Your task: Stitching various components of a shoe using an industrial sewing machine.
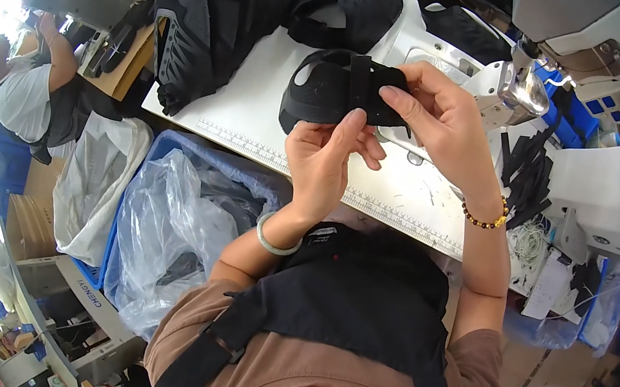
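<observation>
Both hands (316, 166) (451, 131) grip black shoe upper (323, 91) between fingers (402, 106); dark uppers (369, 11) crowd behind, sewing machine (499, 90) at right.

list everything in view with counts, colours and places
strapped fabric shoe upper: 1, black, in both hands
other rounded shoe uppers: at least 3, black and grey, tabletop's far side
flat smooth tabletop: 1, white, ahead, ruler along near edge
metal-bodied sewing machine: 1 nearby, white and silver, right
narrow flat strips: many, black, right
tangled thin thread: 1 heap, whitish, below the strips
rectangular plastic crate: 1, blue, tabletop's near side, left
crumpled plastic bags: uncountable, clear, in the crate
cloth-like sack: 1, white, left of crate
co-worker: 1, pale shirt, far left
bib apron: 1, black, on the wearer
left hand: 1, bare, upper's near edge
right hand: 1, bare, upper's right end
</observation>
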### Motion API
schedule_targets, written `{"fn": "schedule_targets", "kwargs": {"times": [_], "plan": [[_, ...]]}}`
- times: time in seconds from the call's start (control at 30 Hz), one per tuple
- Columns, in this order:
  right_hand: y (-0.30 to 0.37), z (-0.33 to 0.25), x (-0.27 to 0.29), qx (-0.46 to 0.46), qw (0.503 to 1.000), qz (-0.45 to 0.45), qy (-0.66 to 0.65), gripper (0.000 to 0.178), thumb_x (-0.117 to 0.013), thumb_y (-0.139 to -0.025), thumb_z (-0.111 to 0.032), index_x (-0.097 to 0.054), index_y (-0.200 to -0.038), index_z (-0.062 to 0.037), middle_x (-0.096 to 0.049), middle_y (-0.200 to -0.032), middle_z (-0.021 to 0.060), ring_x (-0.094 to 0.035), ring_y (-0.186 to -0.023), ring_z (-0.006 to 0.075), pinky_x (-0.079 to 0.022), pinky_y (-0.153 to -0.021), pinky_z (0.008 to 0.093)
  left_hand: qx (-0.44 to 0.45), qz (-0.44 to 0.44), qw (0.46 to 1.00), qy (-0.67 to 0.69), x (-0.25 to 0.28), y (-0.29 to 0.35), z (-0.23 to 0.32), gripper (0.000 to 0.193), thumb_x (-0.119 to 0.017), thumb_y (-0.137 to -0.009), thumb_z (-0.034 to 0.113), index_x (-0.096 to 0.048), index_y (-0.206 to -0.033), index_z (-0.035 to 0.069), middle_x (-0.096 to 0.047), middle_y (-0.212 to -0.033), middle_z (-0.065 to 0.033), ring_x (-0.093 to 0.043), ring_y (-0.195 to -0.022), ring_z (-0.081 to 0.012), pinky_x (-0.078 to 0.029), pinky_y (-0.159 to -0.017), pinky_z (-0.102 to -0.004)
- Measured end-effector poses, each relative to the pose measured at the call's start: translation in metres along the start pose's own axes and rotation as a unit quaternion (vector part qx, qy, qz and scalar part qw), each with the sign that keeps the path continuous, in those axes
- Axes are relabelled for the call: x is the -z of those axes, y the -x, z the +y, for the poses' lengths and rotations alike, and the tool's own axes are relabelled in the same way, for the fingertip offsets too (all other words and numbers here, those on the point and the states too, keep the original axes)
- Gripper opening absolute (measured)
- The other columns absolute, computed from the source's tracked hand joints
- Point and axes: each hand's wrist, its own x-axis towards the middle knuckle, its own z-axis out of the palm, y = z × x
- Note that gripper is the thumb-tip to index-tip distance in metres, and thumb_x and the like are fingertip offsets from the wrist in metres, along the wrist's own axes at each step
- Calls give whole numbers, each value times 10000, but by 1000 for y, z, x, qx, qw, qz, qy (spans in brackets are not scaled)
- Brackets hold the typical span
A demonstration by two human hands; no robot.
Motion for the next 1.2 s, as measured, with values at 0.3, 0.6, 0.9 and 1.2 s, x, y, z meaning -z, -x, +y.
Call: {"fn": "schedule_targets", "kwargs": {"times": [0.3,0.6,0.9,1.2], "plan": [[8,4,4,278,920,40,273,190,-642,-807,-156,-623,-977,-73,-545,-879,-13,-486,-557,89,-405,-489,208,-27,13,999,11,-12,-4,-8,135,-558,-890,40,-597,-895,-89,-631,-749,-115,-616,-613,-151,-511,-554,-234],[29,8,7,464,765,44,445,367,-676,-616,-83,-672,-983,-79,-500,-918,-11,-519,-626,103,-437,-494,211,-82,8,996,32,2,1,-28,82,-522,-886,-28,-594,-920,-48,-631,-863,-75,-592,-721,-91,-478,-642,-191],[30,10,7,416,834,43,359,294,-666,-684,-62,-649,-978,-56,-534,-958,4,-511,-609,108,-439,-519,210,-63,36,997,15,5,-1,-28,105,-550,-882,9,-591,-910,-84,-649,-785,-100,-615,-664,-134,-496,-596,-234],[18,1,-1,-16,998,-4,61,103,-663,-804,-102,-652,-886,-40,-617,-722,23,-479,-505,109,-388,-481,214,231,-79,947,-209,18,4,39,288,-471,-923,127,-594,-808,-106,-620,-662,-129,-620,-543,-181,-464,-402,-227]]}}
